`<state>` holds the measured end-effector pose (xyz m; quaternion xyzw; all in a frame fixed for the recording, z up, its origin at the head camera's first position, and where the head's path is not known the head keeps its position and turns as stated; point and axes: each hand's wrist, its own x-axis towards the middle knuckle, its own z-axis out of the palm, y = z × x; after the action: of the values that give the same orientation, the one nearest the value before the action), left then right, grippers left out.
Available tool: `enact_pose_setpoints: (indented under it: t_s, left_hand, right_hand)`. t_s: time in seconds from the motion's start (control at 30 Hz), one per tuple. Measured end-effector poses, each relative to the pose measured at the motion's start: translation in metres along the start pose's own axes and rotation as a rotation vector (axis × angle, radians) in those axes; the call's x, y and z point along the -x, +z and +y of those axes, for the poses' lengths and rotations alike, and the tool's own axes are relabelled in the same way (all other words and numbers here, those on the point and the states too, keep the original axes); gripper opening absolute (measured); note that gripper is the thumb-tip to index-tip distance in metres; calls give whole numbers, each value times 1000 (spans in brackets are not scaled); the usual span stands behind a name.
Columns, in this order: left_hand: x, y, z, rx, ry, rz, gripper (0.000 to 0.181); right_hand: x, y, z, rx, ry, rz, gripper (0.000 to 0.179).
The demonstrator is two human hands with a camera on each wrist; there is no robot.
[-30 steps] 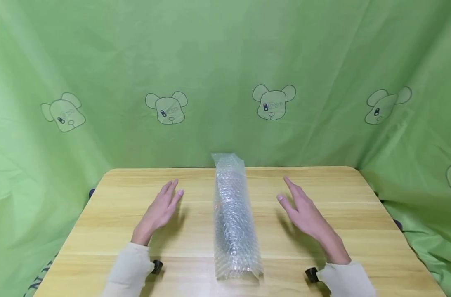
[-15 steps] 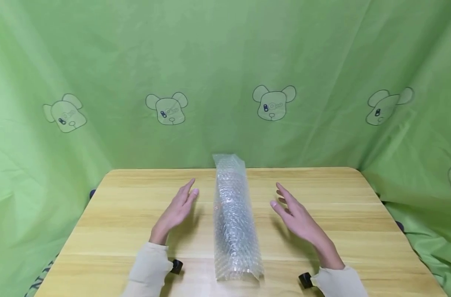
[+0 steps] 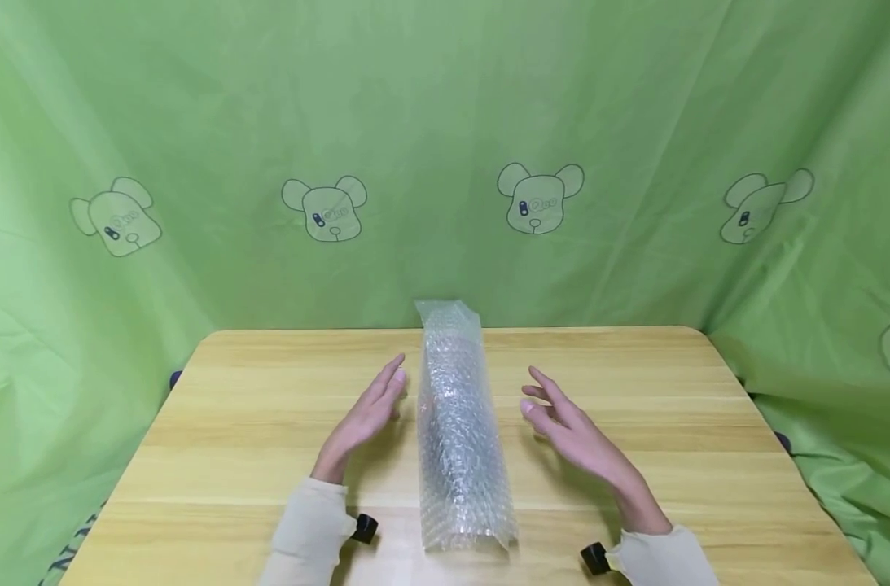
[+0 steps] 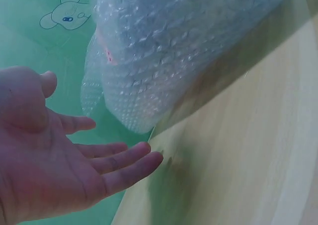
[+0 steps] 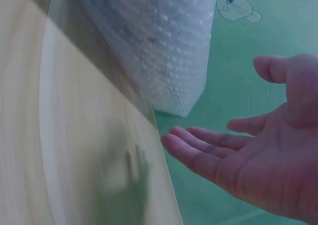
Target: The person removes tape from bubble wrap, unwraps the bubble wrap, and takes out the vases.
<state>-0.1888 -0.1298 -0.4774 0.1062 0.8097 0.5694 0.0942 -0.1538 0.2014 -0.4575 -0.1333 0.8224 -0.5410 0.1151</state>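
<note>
A long bundle of clear bubble wrap (image 3: 459,431) lies lengthwise on the wooden table, its far end at the back edge. What is inside is hidden by the wrap; a small reddish mark shows through on its left side. To its left, my left hand (image 3: 364,419) hovers with the palm turned inward and the fingers extended, a short gap from the wrap. On the other side my right hand (image 3: 576,435) faces it from further off, fingers loosely spread. Both wrist views show empty palms beside the bubble wrap (image 4: 149,51).
The light wooden table (image 3: 269,366) has rounded back corners. Behind it and along both sides hangs a green curtain (image 3: 430,122) printed with bear heads. A small black device sticks out from each sleeve cuff.
Both hands have moved inward toward the bubble-wrapped bundle, the left one further. The right hand's fingers have relaxed a little. The bundle stays in place on the table.
</note>
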Motion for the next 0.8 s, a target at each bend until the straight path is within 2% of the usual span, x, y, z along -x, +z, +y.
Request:
enact_pose_setpoints:
  t_s: [0.2,0.4,0.6,0.8]
  left_hand:
    - [0,9,0,171,-58,-87,64]
    - [0,18,-3,302,-78,-176,62]
    - [2,24,-6,387,-118,-183,66]
    - [4,30,-11,525,-175,-194,62]
  right_hand:
    - [-1,8,-6,-69,38,-58,76]
    - [0,20,-9,-98,100,-105,78]
    - [1,31,-14,-100,118,-143,82]
    - [3,41,-19,-113,172,-147,91]
